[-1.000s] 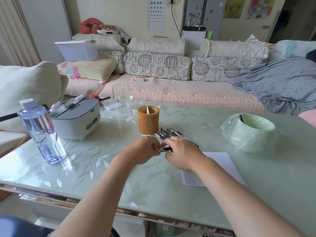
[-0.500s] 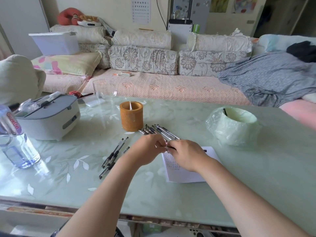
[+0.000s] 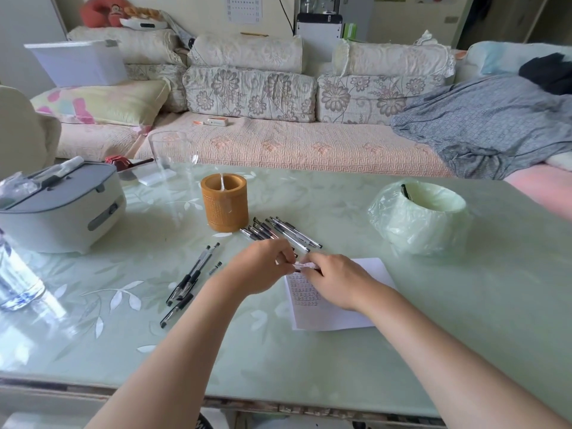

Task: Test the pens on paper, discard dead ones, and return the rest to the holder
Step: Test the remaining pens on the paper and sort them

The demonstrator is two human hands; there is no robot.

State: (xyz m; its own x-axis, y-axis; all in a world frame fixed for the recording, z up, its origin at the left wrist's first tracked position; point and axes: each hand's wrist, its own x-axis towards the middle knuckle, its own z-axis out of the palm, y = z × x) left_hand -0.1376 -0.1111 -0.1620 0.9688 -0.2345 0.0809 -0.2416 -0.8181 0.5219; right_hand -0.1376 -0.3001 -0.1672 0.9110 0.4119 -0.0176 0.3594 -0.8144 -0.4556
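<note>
**While two hands share one pen: tabletop stock**

Where the person leans over the tabletop [image 3: 309,366], the left hand [image 3: 260,267] and right hand [image 3: 337,280] meet above the top edge of the paper [image 3: 328,314]. Each grip pinches one end of the same pen [image 3: 305,266], which the fingers largely hide.

- Paper: white sheet, rows of small scribbles on its left part, lying flat beneath the right hand.
- Holder [image 3: 225,202]: brown cylinder, upright, behind the hands; one pale slim item stands in it.
- Fanned pens [image 3: 284,232]: a cluster on the tabletop just right of the holder, between it and the hands.
- Loose pens [image 3: 192,274]: several, left of the left forearm, one short piece beside them.
- Bin [image 3: 418,218]: lined with a pale green bag, right of the paper, apart from it.
- White case [image 3: 62,209] and water bottle [image 3: 15,280]: far left.
</note>
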